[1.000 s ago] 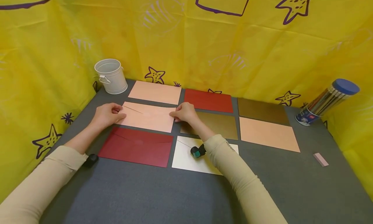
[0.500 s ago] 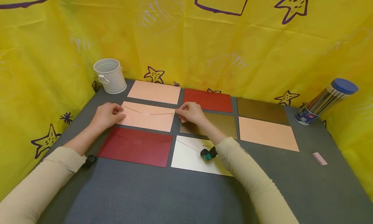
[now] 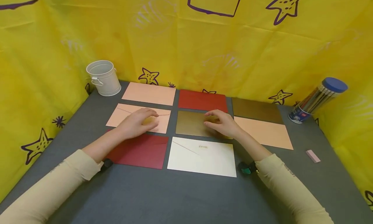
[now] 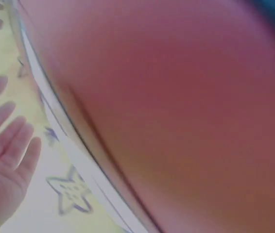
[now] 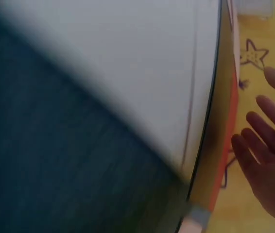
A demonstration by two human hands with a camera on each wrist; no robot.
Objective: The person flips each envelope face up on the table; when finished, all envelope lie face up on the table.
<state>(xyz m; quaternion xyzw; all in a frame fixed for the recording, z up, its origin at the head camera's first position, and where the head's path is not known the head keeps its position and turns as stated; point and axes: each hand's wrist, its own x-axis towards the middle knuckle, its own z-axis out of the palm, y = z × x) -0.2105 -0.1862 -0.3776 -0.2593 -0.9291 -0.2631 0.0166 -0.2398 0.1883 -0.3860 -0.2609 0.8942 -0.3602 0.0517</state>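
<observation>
In the head view, my left hand [image 3: 134,124] hovers with loosely bent fingers over the middle-left peach envelope [image 3: 121,112], holding nothing. That envelope lies flat, flap line showing, partly hidden by the hand. A dark red envelope [image 3: 145,151] lies in front of it. My right hand [image 3: 225,125], fingers relaxed, is over the right part of a gold envelope [image 3: 189,123]. Nearer me is a white envelope [image 3: 209,159] with small printed marks. Each wrist view shows its hand with fingers spread apart, grasping nothing.
Behind lie another peach envelope [image 3: 148,93] and a red one [image 3: 202,100]. At right are a brown-gold envelope [image 3: 256,110] and a peach one [image 3: 265,131]. A white bucket [image 3: 105,79], a pencil tub [image 3: 316,99] and a pink eraser [image 3: 313,156] stand or lie near the edges.
Both hands have let go of the middle-left peach envelope's short ends. The left hand has moved right over it; the right hand has moved right, off the envelope, to the gold one.
</observation>
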